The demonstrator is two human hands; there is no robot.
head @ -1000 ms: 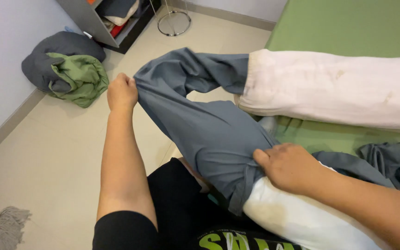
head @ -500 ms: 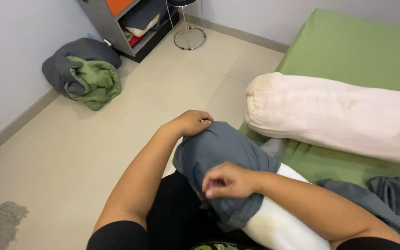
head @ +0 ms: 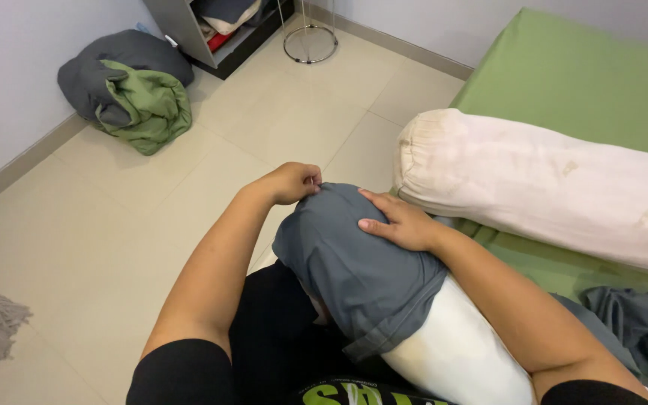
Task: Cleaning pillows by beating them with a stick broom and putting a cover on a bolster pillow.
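Hands now apart: left hand [head: 292, 182] pinches grey cover [head: 354, 262], right hand [head: 399, 223] flattened.

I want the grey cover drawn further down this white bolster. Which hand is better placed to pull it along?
Probably the left hand: it pinches the grey cover at the capped end. The right hand lies flat on top, gripping nothing, steadying the white bolster.

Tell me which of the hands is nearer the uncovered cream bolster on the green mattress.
Right. The right hand rests on the grey cover just beside the cream bolster; the left hand pinches the cover's far end, farther away.
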